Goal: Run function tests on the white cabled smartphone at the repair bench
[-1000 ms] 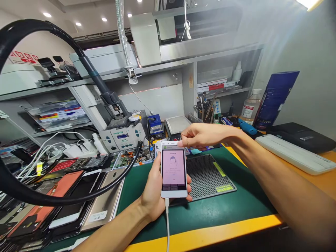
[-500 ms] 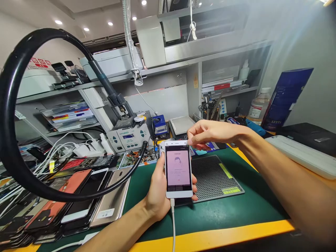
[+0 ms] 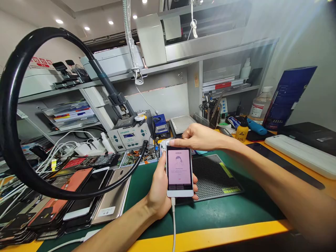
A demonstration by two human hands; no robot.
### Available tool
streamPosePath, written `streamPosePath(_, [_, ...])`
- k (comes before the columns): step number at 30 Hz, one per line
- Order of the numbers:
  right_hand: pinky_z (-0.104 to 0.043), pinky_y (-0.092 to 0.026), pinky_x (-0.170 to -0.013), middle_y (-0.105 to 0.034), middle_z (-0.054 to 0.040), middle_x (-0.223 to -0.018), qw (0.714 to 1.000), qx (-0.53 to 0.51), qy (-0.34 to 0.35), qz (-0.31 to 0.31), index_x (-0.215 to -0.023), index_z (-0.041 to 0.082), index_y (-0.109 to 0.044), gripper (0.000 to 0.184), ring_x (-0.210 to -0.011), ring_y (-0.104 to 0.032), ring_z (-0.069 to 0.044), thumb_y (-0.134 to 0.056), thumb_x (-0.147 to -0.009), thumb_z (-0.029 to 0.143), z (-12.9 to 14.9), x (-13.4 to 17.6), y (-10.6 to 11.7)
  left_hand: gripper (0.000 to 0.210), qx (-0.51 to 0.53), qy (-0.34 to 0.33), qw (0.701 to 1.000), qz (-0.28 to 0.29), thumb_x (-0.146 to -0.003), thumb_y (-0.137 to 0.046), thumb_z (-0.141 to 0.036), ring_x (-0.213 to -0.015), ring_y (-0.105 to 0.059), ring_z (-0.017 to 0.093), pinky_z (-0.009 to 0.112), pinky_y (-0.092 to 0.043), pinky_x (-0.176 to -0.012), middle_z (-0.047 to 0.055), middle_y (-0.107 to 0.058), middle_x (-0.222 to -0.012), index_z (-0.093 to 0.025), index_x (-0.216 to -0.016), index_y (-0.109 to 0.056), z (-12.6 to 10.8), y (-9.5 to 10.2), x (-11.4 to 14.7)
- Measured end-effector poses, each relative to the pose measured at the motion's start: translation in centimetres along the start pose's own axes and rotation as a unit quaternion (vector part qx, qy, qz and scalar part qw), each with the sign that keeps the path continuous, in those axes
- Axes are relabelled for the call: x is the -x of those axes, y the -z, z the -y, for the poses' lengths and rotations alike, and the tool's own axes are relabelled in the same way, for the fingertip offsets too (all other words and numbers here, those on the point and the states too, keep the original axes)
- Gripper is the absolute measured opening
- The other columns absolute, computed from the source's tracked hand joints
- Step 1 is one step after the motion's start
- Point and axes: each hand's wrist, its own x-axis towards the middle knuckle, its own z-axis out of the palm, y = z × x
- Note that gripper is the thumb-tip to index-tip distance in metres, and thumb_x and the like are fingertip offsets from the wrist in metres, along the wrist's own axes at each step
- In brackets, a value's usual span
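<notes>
My left hand [image 3: 157,190] is wrapped round a white smartphone [image 3: 180,193], with the thumb along its left side and fingertips past its right edge. The phone is upright, tilted back, and its lit screen shows a pale pink pop-up with a drawing of a head. A white charging cable [image 3: 173,220] is plugged into its bottom end. Across the phone's top edge lies my right hand [image 3: 201,136], its thumb stretched over the upper front by the earpiece and its other fingers curled in. I cannot tell how firmly the thumb touches.
A perforated grey pad [image 3: 216,178] lies behind the phone on the green mat [image 3: 217,213]. Stacked phones and screens [image 3: 78,196] fill the left side, under a looping black hose [image 3: 7,115]. A hot-air station [image 3: 130,136], parts tray [image 3: 152,160] and yellow bottle [image 3: 242,131] stand farther back.
My right hand has moved left along the phone's top edge, from its upper right corner, with the thumb now stretched over the front. The left hand still holds the phone in nearly the same place.
</notes>
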Motion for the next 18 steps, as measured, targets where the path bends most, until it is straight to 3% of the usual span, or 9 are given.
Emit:
streamPosePath(11, [-0.026,-0.019,-0.049,-0.041,0.0034,-0.059,0.999,-0.001,0.002,0.050,-0.061,0.019,-0.052,0.061,-0.053,-0.031,-0.009,-0.070,-0.072,0.076,-0.1,0.4,0.9,0.077,0.004,0.002,1.000,0.002,-0.098,-0.022,-0.074,-0.070,-0.066,0.025,0.040,-0.057,-0.065,0.014,-0.068,-0.085,-0.011,-0.107,-0.067,0.0,0.1,0.0])
streamPosePath(18, [-0.027,-0.021,-0.049,-0.041,0.0049,-0.060,0.998,0.000,0.004,0.064,-0.064,0.019,-0.052,0.054,-0.054,-0.032,-0.009,-0.073,-0.074,0.068,-0.1,0.5,1.3,0.078,0.006,0.003,1.000,0.001,-0.098,-0.022,-0.073,-0.072,-0.065,0.026,0.040,-0.057,-0.065,0.015,-0.068,-0.086,-0.011,-0.115,-0.066,-0.1,0.0,0.1])
